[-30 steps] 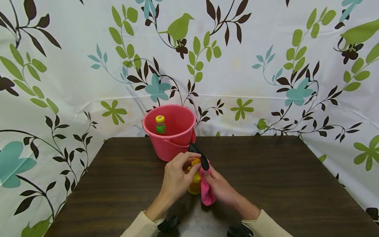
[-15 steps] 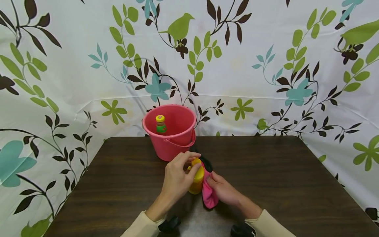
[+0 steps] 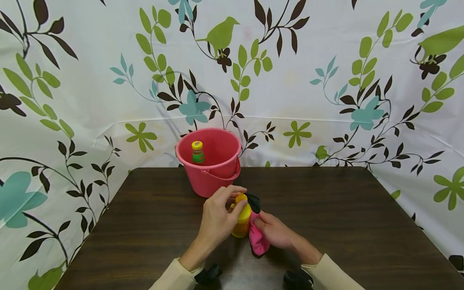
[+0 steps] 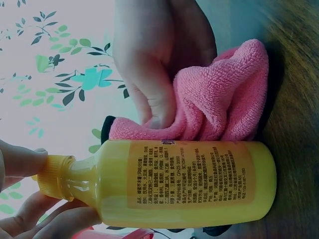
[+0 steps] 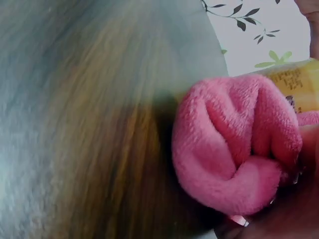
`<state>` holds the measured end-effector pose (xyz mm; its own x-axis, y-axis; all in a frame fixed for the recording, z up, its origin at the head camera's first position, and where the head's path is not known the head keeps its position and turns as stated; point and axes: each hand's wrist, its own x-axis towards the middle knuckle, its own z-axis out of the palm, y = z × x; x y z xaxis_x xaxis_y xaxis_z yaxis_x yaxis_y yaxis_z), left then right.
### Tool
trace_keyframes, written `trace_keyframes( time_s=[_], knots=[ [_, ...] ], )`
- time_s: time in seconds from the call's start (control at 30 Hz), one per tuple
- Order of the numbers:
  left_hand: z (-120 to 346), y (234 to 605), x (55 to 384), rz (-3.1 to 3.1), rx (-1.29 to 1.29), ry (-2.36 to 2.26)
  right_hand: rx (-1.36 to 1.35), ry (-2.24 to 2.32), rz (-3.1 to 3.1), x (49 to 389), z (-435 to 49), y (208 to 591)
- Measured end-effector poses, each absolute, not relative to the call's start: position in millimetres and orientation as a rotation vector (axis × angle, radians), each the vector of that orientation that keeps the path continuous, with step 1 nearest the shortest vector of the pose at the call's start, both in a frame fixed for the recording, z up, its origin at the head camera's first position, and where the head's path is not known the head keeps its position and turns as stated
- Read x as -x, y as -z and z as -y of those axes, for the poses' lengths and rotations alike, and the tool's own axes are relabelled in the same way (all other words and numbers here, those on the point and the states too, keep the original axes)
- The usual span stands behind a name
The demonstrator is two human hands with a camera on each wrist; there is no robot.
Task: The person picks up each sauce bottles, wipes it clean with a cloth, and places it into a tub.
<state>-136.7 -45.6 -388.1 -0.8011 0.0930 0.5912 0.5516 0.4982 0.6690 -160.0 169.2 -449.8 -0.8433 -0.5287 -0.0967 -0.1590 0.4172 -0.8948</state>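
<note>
A yellow squeeze bottle (image 3: 243,227) stands upright on the table in the head view, its printed label facing the left wrist camera. Thumb and fingers of my left hand (image 3: 218,213) pinch the bottle's orange-yellow cap (image 4: 56,175). In my right hand (image 3: 278,233) is a bunched pink plush cloth (image 3: 258,238), gripped between thumb and fingers. The cloth lies along the right side of the bottle, and its black end (image 3: 254,203) shows above, behind the cap. Thick folds of the cloth (image 5: 224,149) fill the middle of the right wrist view.
A pink bucket (image 3: 199,177) stands at the back left of the dark wooden table (image 3: 326,209), just beyond my left hand. Inside it is a small jar (image 3: 197,156) with a yellow lid and green label. A patterned curtain (image 3: 282,92) hangs behind the table's far edge.
My right hand has moved slightly right and down with the pink cloth. The cloth's black end, stretched up toward the bucket earlier, has drawn down beside the cap. The left hand stays on the cap.
</note>
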Motion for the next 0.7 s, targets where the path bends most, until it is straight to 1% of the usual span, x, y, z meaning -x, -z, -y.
trace_keyframes(
  time_s=[0.3, 0.47, 0.7],
  knots=[
    [44.7, 387.0, 137.1, 2.262, 0.527, 1.264, 0.358, 1.738, -2.057, 147.7, -158.2, 426.9],
    [44.4, 386.9, 137.1, 2.261, 0.527, 1.259, 0.333, 1.856, -1.996, 142.6, -155.1, 419.7],
    [45.2, 388.2, 137.3, 2.256, 0.525, 1.245, 0.340, 1.880, -1.966, 137.7, -156.3, 404.2]
  ],
)
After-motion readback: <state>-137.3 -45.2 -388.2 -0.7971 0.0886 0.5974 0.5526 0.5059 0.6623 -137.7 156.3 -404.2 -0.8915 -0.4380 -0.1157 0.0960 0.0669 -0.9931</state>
